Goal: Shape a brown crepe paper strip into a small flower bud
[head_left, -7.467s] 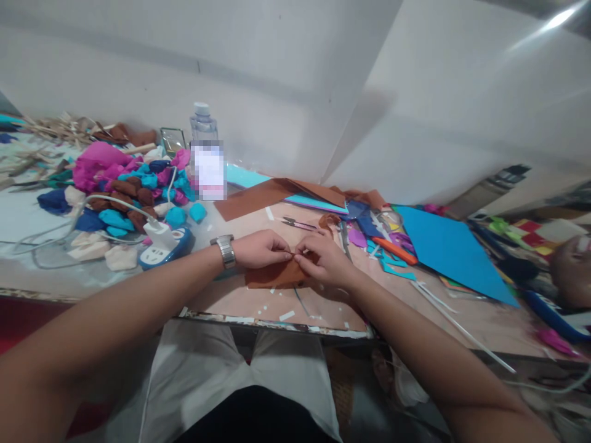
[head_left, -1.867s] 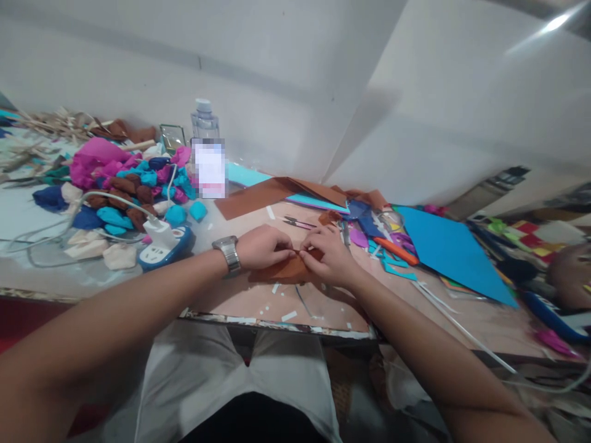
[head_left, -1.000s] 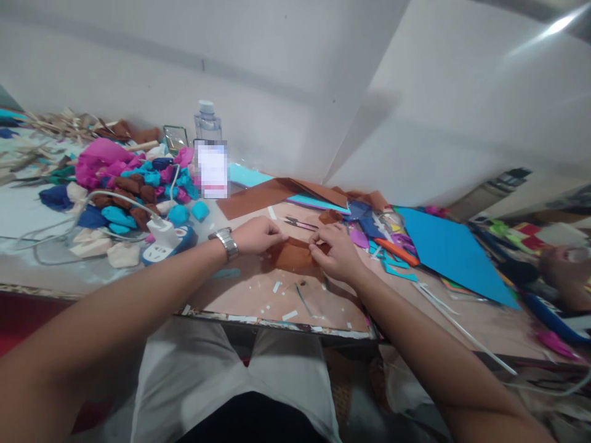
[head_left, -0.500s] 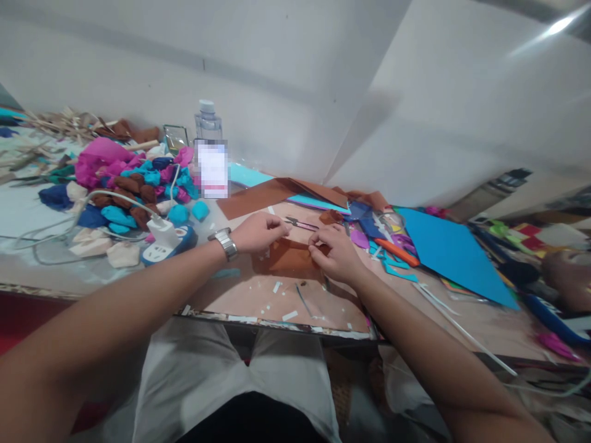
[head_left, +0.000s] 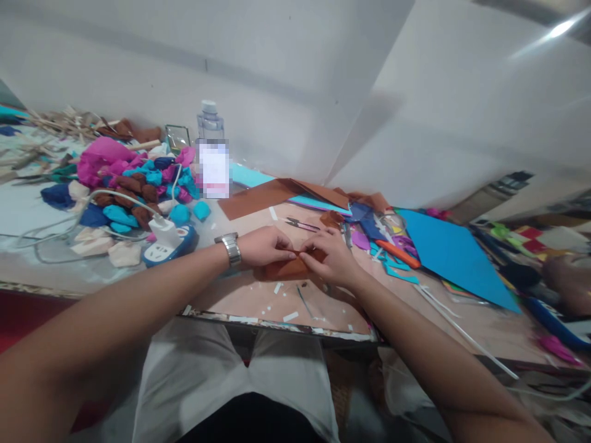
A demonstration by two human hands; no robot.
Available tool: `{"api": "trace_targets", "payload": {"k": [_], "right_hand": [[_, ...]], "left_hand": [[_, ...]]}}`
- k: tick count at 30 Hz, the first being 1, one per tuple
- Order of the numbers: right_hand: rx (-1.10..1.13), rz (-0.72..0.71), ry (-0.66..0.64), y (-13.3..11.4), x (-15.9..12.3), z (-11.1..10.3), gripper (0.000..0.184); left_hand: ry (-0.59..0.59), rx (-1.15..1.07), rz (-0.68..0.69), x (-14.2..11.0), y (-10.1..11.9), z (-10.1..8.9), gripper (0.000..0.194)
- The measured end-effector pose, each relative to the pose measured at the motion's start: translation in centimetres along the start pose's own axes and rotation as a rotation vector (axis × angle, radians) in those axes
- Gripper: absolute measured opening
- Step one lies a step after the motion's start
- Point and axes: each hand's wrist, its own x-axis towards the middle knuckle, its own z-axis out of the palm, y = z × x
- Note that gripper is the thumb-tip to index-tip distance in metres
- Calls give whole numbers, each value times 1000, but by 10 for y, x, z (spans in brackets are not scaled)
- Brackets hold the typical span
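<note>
A small piece of brown crepe paper (head_left: 284,269) lies folded on the table in front of me. My left hand (head_left: 263,246), with a metal watch on its wrist, pinches the paper's top edge. My right hand (head_left: 330,258) pinches the same edge from the right, fingertips almost meeting the left ones. Both hands rest low on the table over the paper. Small scissors (head_left: 301,224) lie just beyond my hands.
A heap of pink, blue and brown paper balls (head_left: 133,184) lies at the left with a power strip (head_left: 166,246) and cable. A water bottle (head_left: 211,154), brown sheets (head_left: 277,194), a blue sheet (head_left: 452,252) and an orange cutter (head_left: 397,253) lie behind. Another person's hand (head_left: 567,289) is at the right.
The brown paper lay spread flatter and farther from me half a second ago; now it is folded narrower and drawn closer, with both hands pinching together at its top edge.
</note>
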Motion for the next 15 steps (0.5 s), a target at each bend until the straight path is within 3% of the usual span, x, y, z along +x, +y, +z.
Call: {"api": "trace_targets", "payload": {"k": [7,15], "right_hand": [[12,-18,-47,-3,1,1,8],[33,-30,-49,-7,0,0,5]], "left_hand": [[-110,28,-104,-1,2,2,40],[-82,-10,-104,-2,2,6,35]]}}
